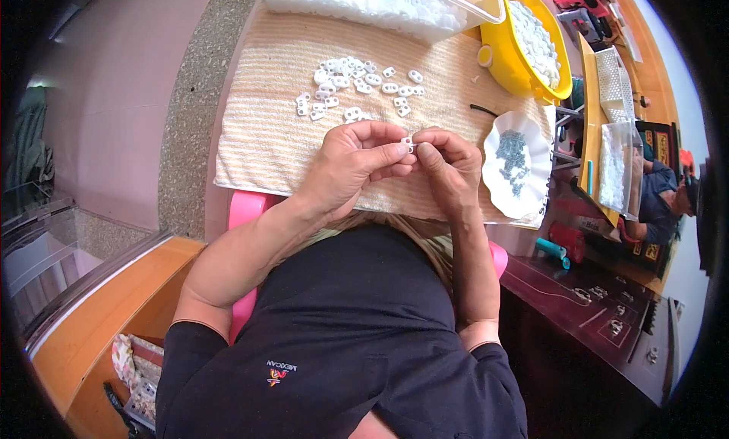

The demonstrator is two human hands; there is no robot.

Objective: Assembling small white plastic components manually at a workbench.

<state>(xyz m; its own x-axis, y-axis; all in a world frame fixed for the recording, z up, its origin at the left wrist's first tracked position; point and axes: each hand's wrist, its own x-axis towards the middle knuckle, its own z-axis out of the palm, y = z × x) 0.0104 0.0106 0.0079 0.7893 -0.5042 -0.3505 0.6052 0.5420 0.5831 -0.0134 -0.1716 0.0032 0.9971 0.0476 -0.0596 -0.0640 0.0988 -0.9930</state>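
Black fabric of the person's shirt (342, 340) fills the lower middle of the view, and both bare forearms rise from it toward the worktop.

At the far left, a pink wall and a speckled stone strip are seen, with an orange wooden ledge (99, 317) below them. Further right, a striped beige towel (266, 128) is spread over the table, its near edge hanging just above a pink stool (247, 211).

The left hand (353, 162) is held over the near edge of the towel, its fingers curled and its thumb and forefinger pinched on a small white plastic piece (408, 143). That piece is gripped from the other side by the fingertips of the right hand (448, 162), so that it is clamped between both hands, above the towel's near edge and clear of the cloth.

Beyond the hands, toward the towel's far edge, a loose heap of white plastic pieces (357, 82) of the same kind is scattered. A clear plastic tub (395, 3) of white parts is set at the far edge.

To the right, a white scalloped dish (501, 185) with small dark grey parts (514, 158) is placed at the towel's right edge, just beside the right hand. Behind it a yellow bowl (493, 67) of white pieces is stood at the far right corner. At the far right rim, another person (664, 200) in dark blue is seated.
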